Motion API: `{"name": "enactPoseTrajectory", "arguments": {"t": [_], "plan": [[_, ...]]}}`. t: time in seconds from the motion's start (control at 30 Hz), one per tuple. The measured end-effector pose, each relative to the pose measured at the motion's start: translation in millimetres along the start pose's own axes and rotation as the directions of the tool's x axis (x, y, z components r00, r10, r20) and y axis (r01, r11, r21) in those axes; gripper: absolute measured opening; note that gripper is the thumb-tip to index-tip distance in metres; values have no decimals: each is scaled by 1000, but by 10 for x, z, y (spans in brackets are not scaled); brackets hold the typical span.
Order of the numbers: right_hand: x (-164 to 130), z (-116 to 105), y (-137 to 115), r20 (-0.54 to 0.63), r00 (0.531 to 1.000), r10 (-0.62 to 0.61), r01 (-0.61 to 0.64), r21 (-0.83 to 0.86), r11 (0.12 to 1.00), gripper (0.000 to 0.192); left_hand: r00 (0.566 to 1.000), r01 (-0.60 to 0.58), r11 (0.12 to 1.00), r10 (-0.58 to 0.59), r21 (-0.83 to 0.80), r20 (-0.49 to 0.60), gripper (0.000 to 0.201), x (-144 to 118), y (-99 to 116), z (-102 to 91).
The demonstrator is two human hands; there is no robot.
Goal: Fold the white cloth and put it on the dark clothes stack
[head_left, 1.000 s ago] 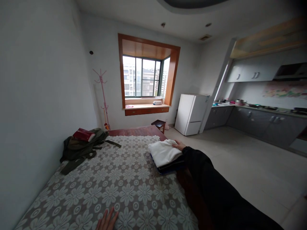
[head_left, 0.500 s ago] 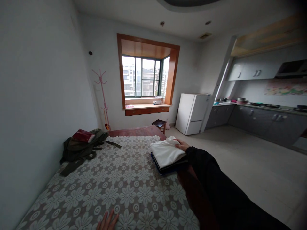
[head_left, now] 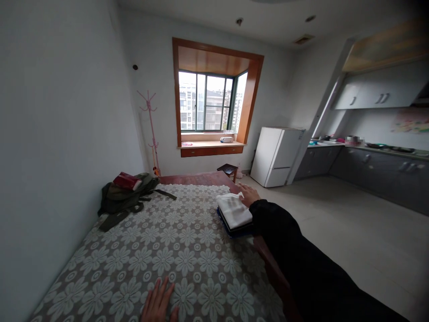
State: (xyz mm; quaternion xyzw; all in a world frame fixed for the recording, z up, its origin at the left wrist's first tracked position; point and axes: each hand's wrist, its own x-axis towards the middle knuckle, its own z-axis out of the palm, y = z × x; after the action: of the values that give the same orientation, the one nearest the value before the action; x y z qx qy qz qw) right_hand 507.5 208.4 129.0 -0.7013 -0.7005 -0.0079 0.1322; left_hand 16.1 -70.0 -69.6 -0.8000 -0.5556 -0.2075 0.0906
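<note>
Our right hand [head_left: 248, 195] lies flat, fingers spread, w/ its palm on the far right edge of the folded white cloth [head_left: 233, 210], arm in a black sleeve [head_left: 295, 255] reaching out from the lower right. It grips nothing, just presses on top. The white cloth sits on a dark folded garment [head_left: 234, 230], both stacked near the right edge of the bed [head_left: 161, 255], approx. halfway along it. Bed is covered by a grey spread w/ white flower pattern.

Our left hand [head_left: 158, 304] rests open & flat on the spread at the bottom of the view, fingers extended fwd, holding nothing; it's well apart from the stack.

At the far left corner of the bed, by the wall, a dark green backpack [head_left: 125, 199] lies slumped w/ a red book [head_left: 127, 181] on top. Beyond the bed's wooden end: a pink coat stand [head_left: 151, 129] in the corner, a wood-framed bay window [head_left: 214, 98], a small dark stool [head_left: 228, 170]. To the right, a white fridge [head_left: 276, 156] stands next to grey kitchen cabinets [head_left: 368, 172] w/ small items on the surface above them, too small to tell what
</note>
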Motion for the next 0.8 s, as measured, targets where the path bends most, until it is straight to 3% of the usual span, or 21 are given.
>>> {"name": "enactPoseTrajectory", "arguments": {"t": [0.1, 0.2, 0.37, 0.43, 0.5, 0.53, 0.6, 0.63, 0.7, 0.8], "plan": [[-75, 241, -256, 51, 998, 47, -44, -51, 998, 55, 1000, -17, 1000, 17, 14, 5, 48, 10, 37, -49], [-250, 396, -311, 81, 986, 144, -137, -86, 987, 58, 999, -10, 1000, 9, 27, 41, 49, 8, 97, -85], [-340, 224, -384, 76, 983, 170, -164, -72, 984, 59, 980, 58, 997, -48, -49, 192, 55, 40, 123, -178], [-400, 141, -626, 21, 988, 150, -149, -61, 987, 58, 942, 84, 991, -44, -107, 332, 58, 162, 78, -239], [-579, 177, -1055, -54, 995, 84, -83, 24, 996, 56, 887, 126, 973, -23, -193, 461, 56, 387, 36, -313], [-718, 257, -1328, -135, 991, 24, 6, 214, 977, 53, 879, 152, 953, -10, -261, 477, 53, 530, 31, -353], [-1053, 526, -1928, -154, 977, -149, 212, 589, 780, 48, 916, 189, 872, 9, -452, 400, 48, 835, 60, -426], [-1225, 690, -2224, -108, 972, -208, 221, 716, 662, 48, 946, 192, 814, -5, -548, 324, 48, 979, 90, -453], [-1514, 995, -2731, 31, 956, -290, 122, 862, 492, 49, 983, 168, 722, -70, -671, 171, 50, 1210, 148, -470], [-1714, 1231, -3168, 57, 889, -454, 122, 927, 355, 33, 988, 130, 757, -149, -641, 24, 44, 1373, 139, -369]]}}
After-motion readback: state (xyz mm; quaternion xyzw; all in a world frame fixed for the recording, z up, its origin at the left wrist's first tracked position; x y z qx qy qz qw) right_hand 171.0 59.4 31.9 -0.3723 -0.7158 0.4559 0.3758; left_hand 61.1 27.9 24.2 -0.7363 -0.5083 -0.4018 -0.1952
